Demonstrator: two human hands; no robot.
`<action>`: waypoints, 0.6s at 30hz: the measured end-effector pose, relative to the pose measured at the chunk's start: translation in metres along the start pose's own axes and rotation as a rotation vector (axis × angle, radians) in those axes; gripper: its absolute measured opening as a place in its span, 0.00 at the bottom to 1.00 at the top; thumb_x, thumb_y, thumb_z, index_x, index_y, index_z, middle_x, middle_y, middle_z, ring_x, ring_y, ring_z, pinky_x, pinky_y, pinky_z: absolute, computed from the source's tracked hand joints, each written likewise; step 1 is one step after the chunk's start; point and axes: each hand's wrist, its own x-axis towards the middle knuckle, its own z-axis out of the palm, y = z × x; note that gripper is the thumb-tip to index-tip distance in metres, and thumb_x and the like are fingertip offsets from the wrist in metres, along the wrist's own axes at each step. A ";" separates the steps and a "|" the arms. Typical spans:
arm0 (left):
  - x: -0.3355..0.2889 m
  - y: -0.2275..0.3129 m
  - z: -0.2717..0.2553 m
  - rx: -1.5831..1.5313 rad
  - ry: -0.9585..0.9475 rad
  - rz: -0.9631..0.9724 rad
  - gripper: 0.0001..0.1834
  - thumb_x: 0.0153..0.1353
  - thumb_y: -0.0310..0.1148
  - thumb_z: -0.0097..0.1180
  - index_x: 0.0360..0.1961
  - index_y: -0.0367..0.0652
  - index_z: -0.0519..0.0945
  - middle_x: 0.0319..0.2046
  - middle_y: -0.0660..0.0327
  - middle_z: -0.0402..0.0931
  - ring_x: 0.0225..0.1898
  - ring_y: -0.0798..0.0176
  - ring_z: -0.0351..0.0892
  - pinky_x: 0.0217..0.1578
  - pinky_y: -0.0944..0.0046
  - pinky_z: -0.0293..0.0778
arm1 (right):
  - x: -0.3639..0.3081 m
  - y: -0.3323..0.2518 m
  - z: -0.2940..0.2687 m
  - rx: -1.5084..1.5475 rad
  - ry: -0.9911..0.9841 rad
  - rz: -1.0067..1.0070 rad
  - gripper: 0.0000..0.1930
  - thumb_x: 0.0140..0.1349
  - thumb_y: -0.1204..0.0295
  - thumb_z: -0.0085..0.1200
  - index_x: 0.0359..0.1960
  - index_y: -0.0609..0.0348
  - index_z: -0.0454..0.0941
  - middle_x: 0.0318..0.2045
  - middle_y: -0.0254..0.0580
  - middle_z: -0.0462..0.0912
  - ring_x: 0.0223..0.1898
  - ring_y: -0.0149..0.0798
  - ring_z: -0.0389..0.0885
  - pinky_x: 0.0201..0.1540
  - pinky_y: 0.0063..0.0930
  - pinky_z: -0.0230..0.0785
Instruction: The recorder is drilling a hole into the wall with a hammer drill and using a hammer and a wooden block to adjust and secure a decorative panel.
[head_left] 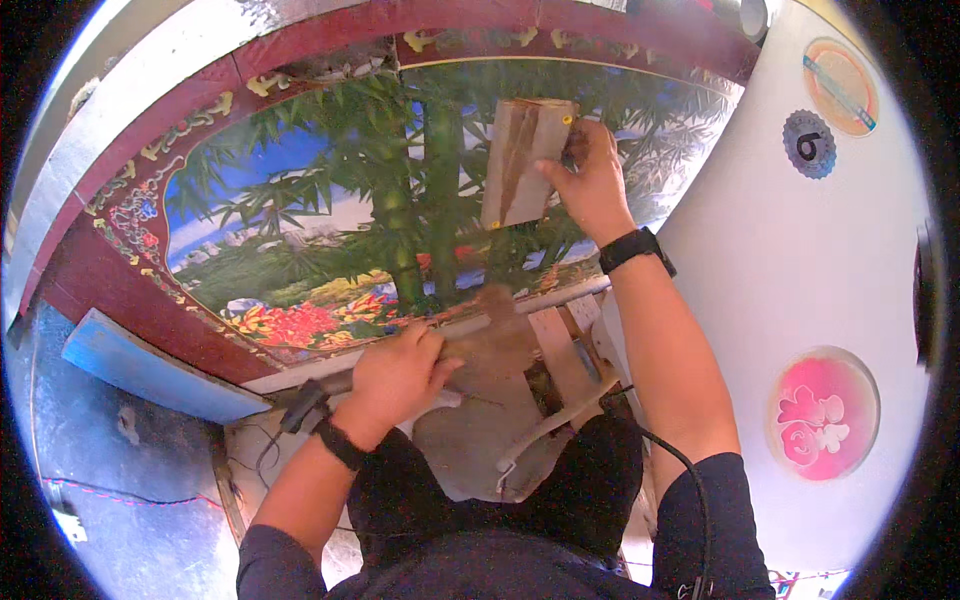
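My right hand [592,180] grips a flat rectangular wooden-looking piece [520,165] by its right edge, thumb on the face towards me. The piece is pale grey-brown with a darker brown streak and small yellow spots at two corners. It is over a tabletop [300,240] with a glossy picture of bamboo and flowers; I cannot tell whether it touches. My left hand [400,375] is at the table's near edge, thumb apart from slightly bent fingers, with nothing visible between them. Each wrist wears a black band.
A large white rounded body [800,270] with round stickers stands close on the right. At the lower left lies a blue board [155,370]. Wooden slats [560,350] and a pale strap [545,430] are below the table edge. A black cable [690,475] passes by my right arm.
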 end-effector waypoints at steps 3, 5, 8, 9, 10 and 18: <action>0.028 0.009 0.002 0.015 0.008 0.060 0.18 0.61 0.45 0.59 0.41 0.42 0.76 0.36 0.52 0.76 0.31 0.45 0.79 0.29 0.48 0.76 | -0.002 -0.005 -0.001 -0.033 0.002 0.018 0.35 0.46 0.65 0.72 0.54 0.63 0.69 0.46 0.53 0.74 0.48 0.53 0.76 0.52 0.42 0.72; 0.046 0.007 0.001 0.072 0.032 0.060 0.19 0.62 0.47 0.57 0.44 0.42 0.77 0.35 0.52 0.75 0.31 0.45 0.79 0.29 0.48 0.77 | -0.001 -0.012 -0.002 -0.018 -0.028 0.049 0.35 0.45 0.65 0.73 0.54 0.64 0.68 0.47 0.54 0.74 0.49 0.54 0.76 0.52 0.43 0.71; 0.069 -0.001 0.005 0.087 0.264 0.069 0.19 0.62 0.47 0.57 0.44 0.42 0.77 0.35 0.52 0.75 0.31 0.45 0.80 0.29 0.48 0.77 | 0.000 -0.013 0.002 -0.013 -0.042 0.063 0.37 0.45 0.63 0.73 0.55 0.64 0.68 0.47 0.55 0.74 0.49 0.55 0.76 0.53 0.43 0.71; 0.074 0.000 0.004 0.086 0.219 0.055 0.19 0.61 0.47 0.57 0.41 0.42 0.77 0.37 0.51 0.75 0.32 0.45 0.81 0.29 0.49 0.78 | 0.000 -0.011 0.002 -0.029 -0.025 0.049 0.37 0.45 0.63 0.73 0.55 0.64 0.68 0.47 0.55 0.74 0.49 0.55 0.76 0.53 0.43 0.71; 0.074 0.003 0.002 0.084 0.216 0.056 0.19 0.61 0.47 0.57 0.41 0.42 0.77 0.37 0.51 0.75 0.32 0.45 0.81 0.29 0.49 0.78 | -0.001 -0.009 0.003 -0.030 -0.027 0.052 0.37 0.45 0.63 0.73 0.55 0.64 0.68 0.47 0.55 0.74 0.49 0.55 0.76 0.53 0.43 0.71; 0.075 0.006 0.002 0.089 0.116 0.007 0.16 0.59 0.44 0.59 0.40 0.44 0.77 0.35 0.53 0.74 0.30 0.46 0.80 0.27 0.48 0.76 | 0.004 -0.003 0.004 0.027 0.001 0.039 0.37 0.45 0.62 0.74 0.55 0.65 0.68 0.49 0.56 0.74 0.51 0.55 0.75 0.54 0.43 0.71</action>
